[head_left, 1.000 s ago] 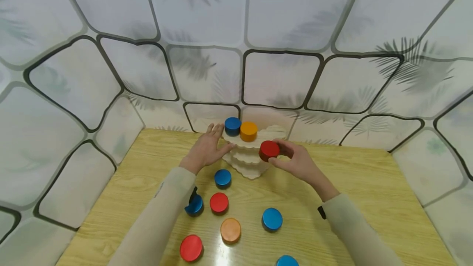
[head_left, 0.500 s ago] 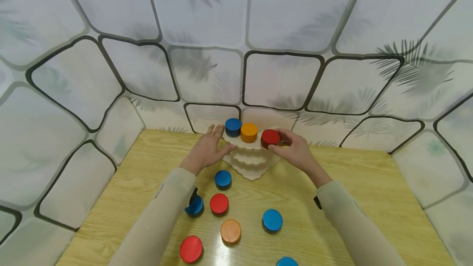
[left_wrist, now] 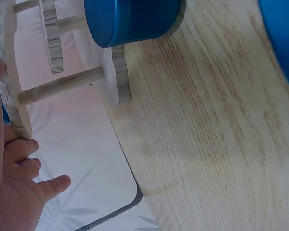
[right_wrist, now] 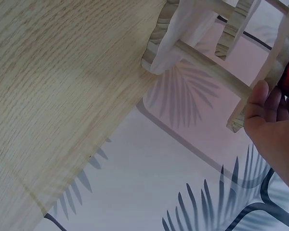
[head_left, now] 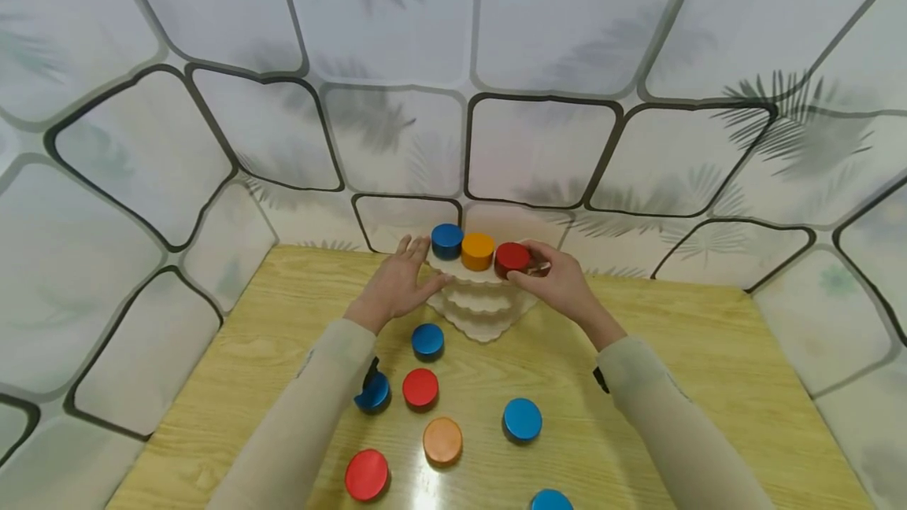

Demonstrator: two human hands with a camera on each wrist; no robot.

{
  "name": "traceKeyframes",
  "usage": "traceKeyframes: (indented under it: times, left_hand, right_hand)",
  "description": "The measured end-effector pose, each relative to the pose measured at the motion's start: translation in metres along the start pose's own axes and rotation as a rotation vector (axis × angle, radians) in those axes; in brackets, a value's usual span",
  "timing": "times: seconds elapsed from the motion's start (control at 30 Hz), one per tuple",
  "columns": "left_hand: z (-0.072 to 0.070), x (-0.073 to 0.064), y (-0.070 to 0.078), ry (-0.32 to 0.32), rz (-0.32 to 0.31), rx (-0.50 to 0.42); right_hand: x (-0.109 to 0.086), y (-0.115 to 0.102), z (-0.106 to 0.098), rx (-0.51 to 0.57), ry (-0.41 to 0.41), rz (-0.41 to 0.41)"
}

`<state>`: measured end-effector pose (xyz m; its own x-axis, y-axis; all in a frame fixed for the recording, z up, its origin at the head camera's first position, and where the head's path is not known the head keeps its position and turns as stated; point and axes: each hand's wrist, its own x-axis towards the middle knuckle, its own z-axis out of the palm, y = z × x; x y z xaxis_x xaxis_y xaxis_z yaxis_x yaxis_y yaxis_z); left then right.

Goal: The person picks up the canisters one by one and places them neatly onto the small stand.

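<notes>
In the head view my right hand (head_left: pixel 560 282) holds a red round tin (head_left: pixel 512 259) between thumb and fingers, at the right end of the top tier of a tiered wooden stand (head_left: pixel 478 325). A blue tin (head_left: pixel 446 242) and an orange tin (head_left: pixel 478 251) sit left of it on that tier. My left hand (head_left: pixel 393 282) holds the tier's left end, thumb along the front edge and fingers beside the blue tin. The left wrist view shows this hand (left_wrist: pixel 19 187) against the board's end. The right wrist view shows bent right fingers (right_wrist: pixel 261 103) at the opposite end.
Loose tins lie on the wooden table (head_left: pixel 708 384) in front of the stand: blue (head_left: pixel 427 341), red (head_left: pixel 420 389), orange (head_left: pixel 442 441) and several others. My left sleeve partly covers one blue tin (head_left: pixel 375 393). A patterned wall (head_left: pixel 538 148) rises close behind the stand.
My right hand has moved the red tin back over the top tier, then slightly left, close to the orange tin. The left hand has stayed in place.
</notes>
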<state>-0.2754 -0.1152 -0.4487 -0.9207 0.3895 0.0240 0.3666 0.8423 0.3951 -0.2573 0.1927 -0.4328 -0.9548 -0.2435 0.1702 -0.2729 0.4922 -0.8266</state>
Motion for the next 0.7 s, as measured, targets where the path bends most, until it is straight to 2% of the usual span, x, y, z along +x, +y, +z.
traceKeyframes:
  times: [0.4, 0.7]
  left_hand:
    - [-0.0023, -0.0014, 0.0011, -0.006, -0.005, -0.004]
    - [-0.0015, -0.0008, 0.0016, -0.005, -0.008, -0.009]
  right_hand:
    - [0.0029, -0.0033, 0.0019, -0.015, 0.008, 0.054]
    - [0.0046, -0.0053, -0.0003, -0.018, -0.017, 0.093]
